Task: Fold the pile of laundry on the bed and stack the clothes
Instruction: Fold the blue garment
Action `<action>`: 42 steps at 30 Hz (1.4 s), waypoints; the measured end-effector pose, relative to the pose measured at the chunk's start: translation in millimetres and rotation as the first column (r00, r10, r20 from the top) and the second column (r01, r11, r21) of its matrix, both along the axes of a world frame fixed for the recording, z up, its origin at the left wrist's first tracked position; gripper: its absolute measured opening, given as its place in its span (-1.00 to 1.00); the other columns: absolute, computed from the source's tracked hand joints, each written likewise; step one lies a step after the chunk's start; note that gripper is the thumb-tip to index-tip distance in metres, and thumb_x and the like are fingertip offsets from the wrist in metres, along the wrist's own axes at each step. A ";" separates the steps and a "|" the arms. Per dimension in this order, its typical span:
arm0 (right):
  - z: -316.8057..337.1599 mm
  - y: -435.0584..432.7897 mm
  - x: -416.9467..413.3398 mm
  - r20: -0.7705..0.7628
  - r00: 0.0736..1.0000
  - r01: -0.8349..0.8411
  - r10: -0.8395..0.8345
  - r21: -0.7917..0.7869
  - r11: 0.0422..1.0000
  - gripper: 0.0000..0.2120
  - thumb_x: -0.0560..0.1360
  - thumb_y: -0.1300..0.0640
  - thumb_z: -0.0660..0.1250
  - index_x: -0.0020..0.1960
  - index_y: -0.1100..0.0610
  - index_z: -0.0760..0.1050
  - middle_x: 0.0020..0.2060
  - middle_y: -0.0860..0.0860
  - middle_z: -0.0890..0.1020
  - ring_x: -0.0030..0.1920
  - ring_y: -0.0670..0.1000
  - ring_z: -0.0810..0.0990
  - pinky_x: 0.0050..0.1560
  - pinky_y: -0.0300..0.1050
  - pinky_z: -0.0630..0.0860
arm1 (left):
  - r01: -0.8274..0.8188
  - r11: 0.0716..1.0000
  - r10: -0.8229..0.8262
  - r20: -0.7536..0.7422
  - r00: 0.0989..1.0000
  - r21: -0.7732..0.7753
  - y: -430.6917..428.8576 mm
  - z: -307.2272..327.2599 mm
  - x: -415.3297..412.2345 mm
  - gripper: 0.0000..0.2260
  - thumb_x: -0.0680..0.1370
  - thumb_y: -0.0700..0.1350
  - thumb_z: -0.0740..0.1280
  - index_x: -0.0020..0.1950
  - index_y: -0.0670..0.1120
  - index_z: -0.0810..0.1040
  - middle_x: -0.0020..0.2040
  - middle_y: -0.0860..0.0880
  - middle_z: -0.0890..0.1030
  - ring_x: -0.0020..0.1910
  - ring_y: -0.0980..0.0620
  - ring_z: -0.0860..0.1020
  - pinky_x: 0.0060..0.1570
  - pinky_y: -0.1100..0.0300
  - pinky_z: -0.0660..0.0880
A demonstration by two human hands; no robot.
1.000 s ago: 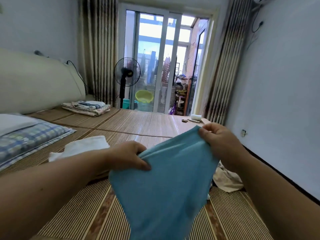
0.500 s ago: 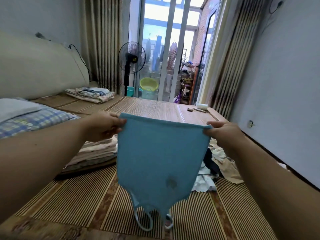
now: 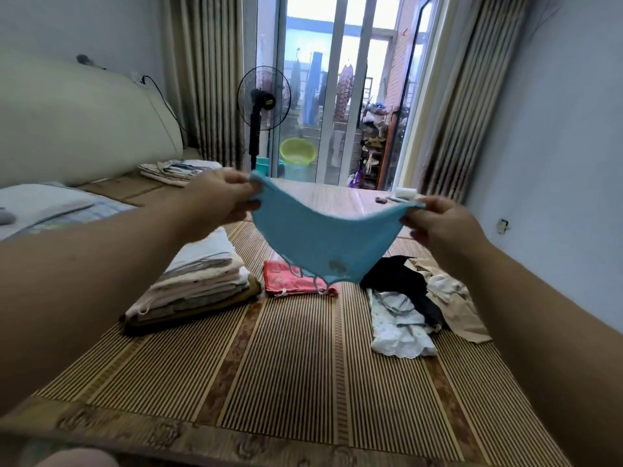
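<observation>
I hold a light blue top (image 3: pixel 323 244) stretched in the air above the bed. My left hand (image 3: pixel 219 200) pinches its left corner and my right hand (image 3: pixel 438 224) pinches its right corner. The cloth sags between them, thin straps dangling at its bottom. Below on the left stands a stack of folded clothes (image 3: pixel 199 281). A folded red garment (image 3: pixel 290 279) lies behind the blue top. At the right is a loose pile of unfolded laundry (image 3: pixel 414 298) in black, beige and white.
The bed is covered by a striped bamboo mat (image 3: pixel 286 365). Pillows (image 3: pixel 43 203) and a padded headboard (image 3: pixel 67 123) are at the left. Another folded pile (image 3: pixel 172 170) lies far back. A standing fan (image 3: pixel 263 106) and glass doors are beyond the bed; a wall at right.
My hands have moved apart and further out over the bed, so the blue top now sags in a curve. The view has tilted down, showing more of the mat and piles.
</observation>
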State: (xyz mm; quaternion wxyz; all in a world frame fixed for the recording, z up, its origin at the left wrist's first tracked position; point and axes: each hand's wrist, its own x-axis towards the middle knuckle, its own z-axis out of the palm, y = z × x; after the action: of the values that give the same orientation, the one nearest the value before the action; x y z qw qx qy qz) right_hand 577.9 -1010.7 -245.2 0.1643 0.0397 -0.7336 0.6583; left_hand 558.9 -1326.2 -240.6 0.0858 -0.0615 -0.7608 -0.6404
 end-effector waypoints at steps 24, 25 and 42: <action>-159.5 10.5 30.1 0.579 0.810 -0.145 0.098 0.036 0.989 -0.92 0.57 0.21 0.27 0.01 0.21 0.51 -0.13 0.13 0.58 -0.17 0.04 0.59 -0.32 -0.18 0.52 | 0.173 0.983 -0.106 0.600 0.793 -0.055 -24.3 -160.4 44.4 -0.89 0.64 -0.16 0.22 0.01 -0.12 0.53 -0.28 -0.08 0.58 -0.39 0.06 0.59 -0.44 0.29 0.42; -159.1 5.8 14.5 0.561 0.824 -0.101 0.077 0.012 0.995 -0.94 0.57 0.21 0.27 -0.02 0.19 0.50 -0.15 0.13 0.59 -0.18 0.04 0.60 -0.31 -0.16 0.52 | 0.110 0.994 -0.073 0.572 0.817 -0.029 -24.7 -161.7 31.9 -0.90 0.64 -0.16 0.23 -0.04 -0.11 0.51 -0.33 -0.06 0.56 -0.41 0.06 0.58 -0.47 0.31 0.40; -232.2 -3.7 -56.3 0.309 0.944 -0.154 -0.114 0.720 0.676 -0.88 0.41 -0.02 0.46 -0.06 -0.13 0.60 -0.04 -0.09 0.66 -0.01 -0.09 0.60 0.07 -0.16 0.50 | 0.189 0.584 0.022 0.249 0.968 -0.789 15.5 -235.8 -43.1 -0.40 0.43 0.12 0.45 0.44 0.04 0.40 0.40 0.05 0.46 0.34 0.09 0.44 0.25 0.29 0.32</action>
State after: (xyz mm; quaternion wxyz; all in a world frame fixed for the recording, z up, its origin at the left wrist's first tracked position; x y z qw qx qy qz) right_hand 521.7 -1014.3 -477.4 0.0022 -0.0001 -0.9520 0.3060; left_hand 515.8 -1310.6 -476.3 -0.0712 -0.0546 -0.9688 -0.2311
